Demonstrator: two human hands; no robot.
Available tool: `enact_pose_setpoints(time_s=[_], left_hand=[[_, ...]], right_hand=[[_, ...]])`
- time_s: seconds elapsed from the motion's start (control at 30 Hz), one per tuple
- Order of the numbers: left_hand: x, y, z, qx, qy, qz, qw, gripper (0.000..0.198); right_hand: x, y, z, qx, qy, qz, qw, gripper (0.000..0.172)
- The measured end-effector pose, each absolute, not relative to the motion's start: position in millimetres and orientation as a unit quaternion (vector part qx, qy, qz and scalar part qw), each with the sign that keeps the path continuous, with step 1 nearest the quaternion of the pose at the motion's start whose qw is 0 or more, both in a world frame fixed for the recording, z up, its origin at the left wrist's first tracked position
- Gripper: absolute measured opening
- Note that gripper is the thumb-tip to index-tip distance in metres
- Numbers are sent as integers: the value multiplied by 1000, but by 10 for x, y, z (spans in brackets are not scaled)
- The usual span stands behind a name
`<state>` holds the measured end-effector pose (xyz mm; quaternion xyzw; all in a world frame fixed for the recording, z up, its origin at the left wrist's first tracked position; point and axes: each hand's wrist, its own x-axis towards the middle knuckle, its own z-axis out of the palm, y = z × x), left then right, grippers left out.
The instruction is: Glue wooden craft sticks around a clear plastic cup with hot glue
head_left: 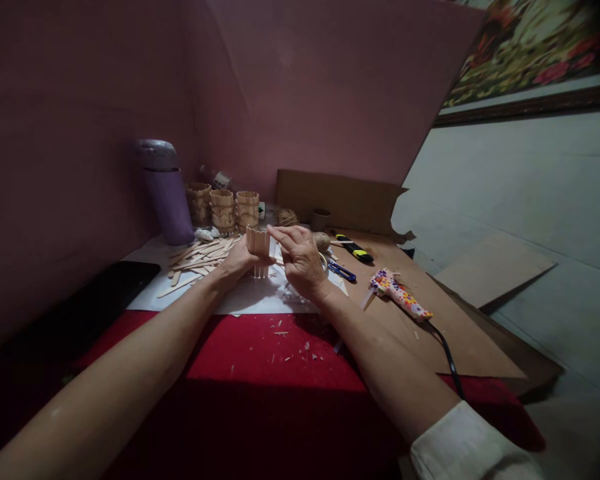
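A small cup of upright craft sticks (258, 241) is held over the white paper, with its uneven rim up. My left hand (244, 259) is closed around it, thumb across the near side. On the right of the cup, my right hand (299, 257) has its fingers stretched toward the rim. The fingertips are at or very close to the rim; whether they press on it I cannot tell. My right thumb is hidden. Loose craft sticks (203, 259) lie in a heap left of my left hand.
Several finished stick cups (223, 211) stand at the back, beside a purple bottle (167, 203). A flowered glue gun (400, 295) with a black cord, a blue cutter (342, 271) and a yellow-black knife (354, 247) lie right. Twine (287, 217) sits behind. Scraps litter the red cloth (280, 360).
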<state>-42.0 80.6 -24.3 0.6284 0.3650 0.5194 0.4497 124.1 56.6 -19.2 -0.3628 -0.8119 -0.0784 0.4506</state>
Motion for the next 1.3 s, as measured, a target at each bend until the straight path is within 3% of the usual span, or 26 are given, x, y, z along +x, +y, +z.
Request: enact_pose_setpoints(time_s=[0.47, 0.67, 0.97, 1.3], left_hand=[[-426, 807, -261, 607, 347, 535, 475, 42], [-439, 687, -110, 495, 323, 528, 609, 41], [-281, 526, -56, 441, 300, 468, 704, 21], [-191, 493, -120, 442, 299, 492, 688, 24]], right_hand=[[1240, 545, -230, -386, -800, -77, 452, 57], [1346, 562, -188, -358, -790, 2, 498, 59], [1400, 556, -103, -300, -851, 89, 423, 104], [1389, 527, -108, -301, -855, 105, 409, 108]])
